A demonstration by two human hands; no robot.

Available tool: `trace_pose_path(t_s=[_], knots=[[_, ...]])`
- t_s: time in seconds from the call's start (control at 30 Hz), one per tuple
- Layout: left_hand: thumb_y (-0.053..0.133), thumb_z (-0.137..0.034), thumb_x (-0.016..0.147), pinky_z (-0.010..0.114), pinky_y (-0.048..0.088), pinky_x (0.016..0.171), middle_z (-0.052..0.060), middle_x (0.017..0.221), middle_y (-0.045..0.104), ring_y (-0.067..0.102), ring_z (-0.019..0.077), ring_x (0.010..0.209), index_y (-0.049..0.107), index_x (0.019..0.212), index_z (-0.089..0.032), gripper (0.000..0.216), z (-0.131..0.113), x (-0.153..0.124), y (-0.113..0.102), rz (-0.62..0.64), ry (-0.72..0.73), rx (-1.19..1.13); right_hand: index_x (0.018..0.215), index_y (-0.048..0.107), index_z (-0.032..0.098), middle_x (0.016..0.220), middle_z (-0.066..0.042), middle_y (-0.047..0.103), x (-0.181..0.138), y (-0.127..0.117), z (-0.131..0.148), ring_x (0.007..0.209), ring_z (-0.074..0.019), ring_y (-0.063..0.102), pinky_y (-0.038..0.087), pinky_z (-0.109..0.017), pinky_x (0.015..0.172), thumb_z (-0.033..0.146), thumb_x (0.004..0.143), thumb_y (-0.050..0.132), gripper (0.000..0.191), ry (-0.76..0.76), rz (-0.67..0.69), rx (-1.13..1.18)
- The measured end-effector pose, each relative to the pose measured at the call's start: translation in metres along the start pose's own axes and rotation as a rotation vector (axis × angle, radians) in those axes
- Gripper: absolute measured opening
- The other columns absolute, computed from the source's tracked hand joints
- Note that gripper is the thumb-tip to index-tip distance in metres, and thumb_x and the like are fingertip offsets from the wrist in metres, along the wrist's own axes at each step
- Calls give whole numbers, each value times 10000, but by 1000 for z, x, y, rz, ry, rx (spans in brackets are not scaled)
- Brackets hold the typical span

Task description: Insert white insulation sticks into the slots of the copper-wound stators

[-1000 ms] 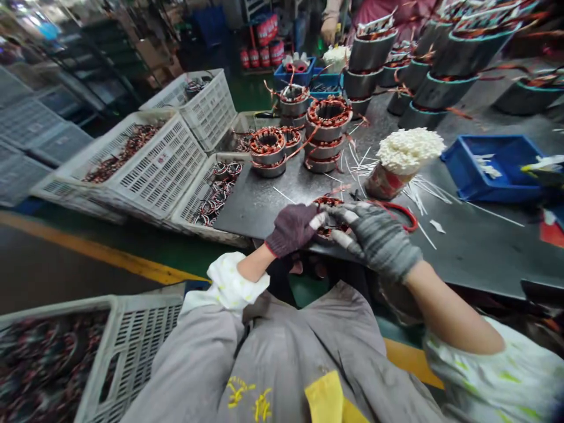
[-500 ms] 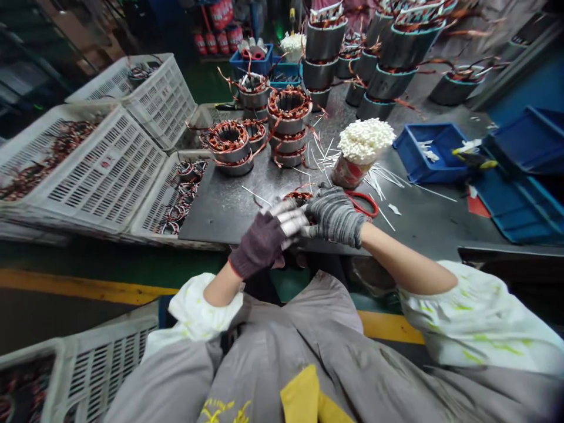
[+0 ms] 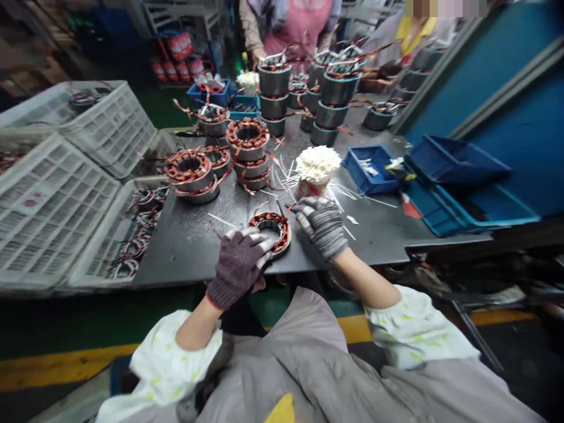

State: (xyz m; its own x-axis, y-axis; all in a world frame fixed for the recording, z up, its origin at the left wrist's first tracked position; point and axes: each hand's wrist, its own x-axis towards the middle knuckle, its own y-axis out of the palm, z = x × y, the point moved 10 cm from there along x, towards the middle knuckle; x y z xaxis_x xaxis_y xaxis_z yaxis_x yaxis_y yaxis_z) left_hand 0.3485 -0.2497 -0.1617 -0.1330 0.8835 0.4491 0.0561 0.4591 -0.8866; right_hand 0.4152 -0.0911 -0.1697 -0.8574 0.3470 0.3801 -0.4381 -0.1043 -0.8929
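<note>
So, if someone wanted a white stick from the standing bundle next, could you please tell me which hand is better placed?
Probably the right hand: it is just on the near side of the white bundle, while the left hand is farther off, at the copper-wound ring.

So the left hand point(image 3: 240, 258) in a purple glove has its fingers over the left side of a copper-wound ring point(image 3: 284, 235), mid-frame on a dark metal table point(image 3: 189, 241). Right hand point(image 3: 321, 226), grey striped glove, is just right of it; can't tell if it's pinching anything. Right behind that hand there's a cup stuffed with white sticks point(image 3: 318, 163), plus loose ones scattered around. Pale plastic crates point(image 3: 108, 132) fill the left, and somebody's pink apron point(image 3: 299, 26) is up top.
</note>
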Motion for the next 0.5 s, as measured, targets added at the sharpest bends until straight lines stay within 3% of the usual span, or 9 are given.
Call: trace_pose_path(t_s=[0.1,0.13,0.23,0.3,0.5], knots=[[572,-258,977,570,362,1175,66,1206,761,599,299,1294,732,1175,-238,255,-3,5,1,-60,51,-7,1036,795,193,1387,-131,668,3,16,-20,1197,-290,598,452,-461,1074,341,997,527,310,-18,75,104],[561,-249,977,562,371,1181,68,1204,760,611,289,1280,727,1182,-236,263,-4,6,2,-69,67,-20,1004,794,196,1327,-127,699,8,10,-32,1162,-275,620,475,-441,1049,341,993,524,307,31,5,162],[557,-254,971,547,448,1115,76,1172,764,665,282,1177,721,1187,-248,271,-4,6,7,-62,51,-12,1028,772,181,1103,-134,744,19,-31,-89,1022,-261,658,522,-422,952,360,964,536,303,366,-388,245],[590,-262,942,564,474,1063,95,1158,761,672,310,1144,718,1191,-241,281,-6,4,10,-44,11,35,1050,760,166,1089,-143,732,26,-49,-110,966,-265,656,532,-427,906,385,900,618,301,475,-537,260],[610,-234,919,574,423,1144,92,1145,761,667,306,1164,690,1191,-216,284,-18,0,1,-108,28,44,932,758,224,1028,-88,751,40,-55,-121,1013,-253,667,547,-433,942,424,859,646,241,354,-614,543]])
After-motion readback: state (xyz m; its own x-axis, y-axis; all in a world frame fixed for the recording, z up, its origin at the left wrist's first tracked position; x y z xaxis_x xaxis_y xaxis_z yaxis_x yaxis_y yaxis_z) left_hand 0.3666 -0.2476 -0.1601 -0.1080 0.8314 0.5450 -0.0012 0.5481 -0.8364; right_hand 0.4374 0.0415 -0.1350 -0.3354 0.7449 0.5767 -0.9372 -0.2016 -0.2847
